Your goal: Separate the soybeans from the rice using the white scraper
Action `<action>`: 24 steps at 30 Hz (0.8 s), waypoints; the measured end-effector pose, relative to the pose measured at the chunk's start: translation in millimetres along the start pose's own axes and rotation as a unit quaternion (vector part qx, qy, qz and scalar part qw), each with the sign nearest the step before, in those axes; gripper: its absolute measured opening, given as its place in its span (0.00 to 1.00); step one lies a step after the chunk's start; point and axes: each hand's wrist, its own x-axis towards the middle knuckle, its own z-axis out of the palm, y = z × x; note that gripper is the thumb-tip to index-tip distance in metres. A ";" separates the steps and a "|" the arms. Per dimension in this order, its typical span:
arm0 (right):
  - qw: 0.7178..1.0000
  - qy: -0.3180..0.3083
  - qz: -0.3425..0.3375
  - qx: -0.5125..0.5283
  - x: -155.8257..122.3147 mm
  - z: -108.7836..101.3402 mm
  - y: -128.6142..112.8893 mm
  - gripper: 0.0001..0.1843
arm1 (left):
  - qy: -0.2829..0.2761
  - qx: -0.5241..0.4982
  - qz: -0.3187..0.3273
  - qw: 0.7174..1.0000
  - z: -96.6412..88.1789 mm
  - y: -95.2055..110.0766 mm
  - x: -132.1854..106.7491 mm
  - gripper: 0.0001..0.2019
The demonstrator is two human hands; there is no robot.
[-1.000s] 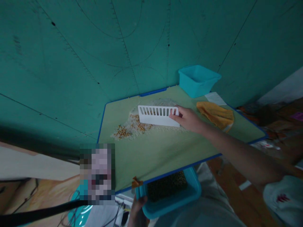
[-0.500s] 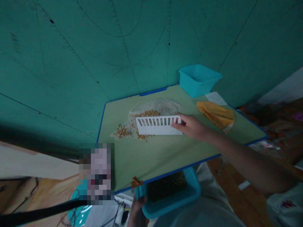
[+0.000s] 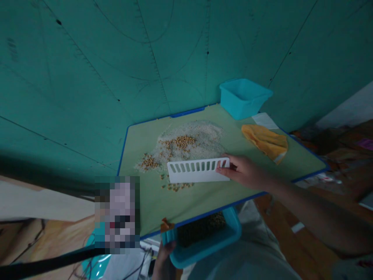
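My right hand (image 3: 243, 169) grips the right end of a white slotted plastic divider (image 3: 199, 177), which stands on its edge on the table. Round tan beans (image 3: 182, 143) lie over a spread of small whitish grains (image 3: 204, 132) behind it. A few loose beans (image 3: 177, 187) sit on the near side of the divider. Below the table's front edge, my left hand (image 3: 165, 252) is closed on the left end of a blue basin (image 3: 208, 247). Dark greenish-brown contents, too dim to name, fill its bottom.
The pale green table (image 3: 151, 210) has a blue rim and stands against a green wall (image 3: 175, 58). A turquoise bin (image 3: 243, 101) stands at its back right corner. Close by lie a white sheet (image 3: 265, 120) and an orange cloth (image 3: 265, 140).
My right hand has drawn the divider toward the front edge, uncovering the bean pile behind it. Several beans now lie nearer the front. The basin has shifted slightly left with my left hand.
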 end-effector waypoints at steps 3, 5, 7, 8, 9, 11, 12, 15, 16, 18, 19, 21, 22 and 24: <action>1.000 -0.006 0.010 0.011 -5.0 0.7 0.2 0.10 | 0.007 -0.006 0.007 1.000 -4.5 2.5 4.7 0.12; 1.000 -0.015 0.016 0.015 -8.1 1.3 -1.5 0.10 | 0.015 -0.009 0.013 1.000 -8.2 2.7 7.3 0.11; 0.999 -0.025 0.017 0.019 -10.6 1.8 -4.7 0.10 | 0.019 -0.011 0.015 1.000 -10.8 2.1 8.9 0.11; 0.999 -0.031 0.017 0.020 -11.4 2.1 -6.5 0.10 | 0.019 -0.013 0.015 1.000 -11.4 1.5 9.3 0.11; 0.999 -0.036 0.016 0.020 -12.1 2.4 -8.2 0.10 | 0.019 -0.014 0.013 1.000 -11.5 0.9 9.4 0.12; 0.999 -0.044 0.015 0.020 -12.8 3.0 -10.7 0.09 | 0.018 -0.015 0.010 1.000 -9.8 0.0 8.5 0.13; 0.999 -0.048 0.015 0.020 -13.0 3.3 -11.3 0.09 | 0.017 -0.015 0.007 1.000 -8.0 -0.2 7.6 0.14; 0.998 -0.059 0.017 0.029 -14.2 4.3 -9.8 0.09 | 0.007 -0.013 -0.006 1.000 -0.2 1.0 3.6 0.14; 0.997 -0.061 0.020 0.036 -14.9 4.2 -8.4 0.09 | 0.000 -0.012 -0.012 1.000 2.6 1.8 2.2 0.14; 0.997 -0.054 0.027 0.052 -16.5 3.2 -4.4 0.10 | -0.016 -0.014 -0.021 1.000 7.1 3.4 0.4 0.14; 0.997 -0.046 0.032 0.060 -17.3 2.1 -2.1 0.10 | -0.019 -0.016 -0.021 0.999 8.3 4.0 0.1 0.14; 0.996 -0.031 0.044 0.077 -18.5 -0.8 3.1 0.10 | -0.015 -0.017 -0.015 1.000 8.0 4.3 0.6 0.15; 0.994 -0.028 0.052 0.088 -18.8 -2.4 6.0 0.11 | -0.009 -0.017 -0.010 1.000 6.9 4.0 1.3 0.14; 0.990 -0.028 0.076 0.114 -18.7 -5.4 11.7 0.11 | 0.000 -0.017 -0.003 1.000 3.8 3.1 2.8 0.12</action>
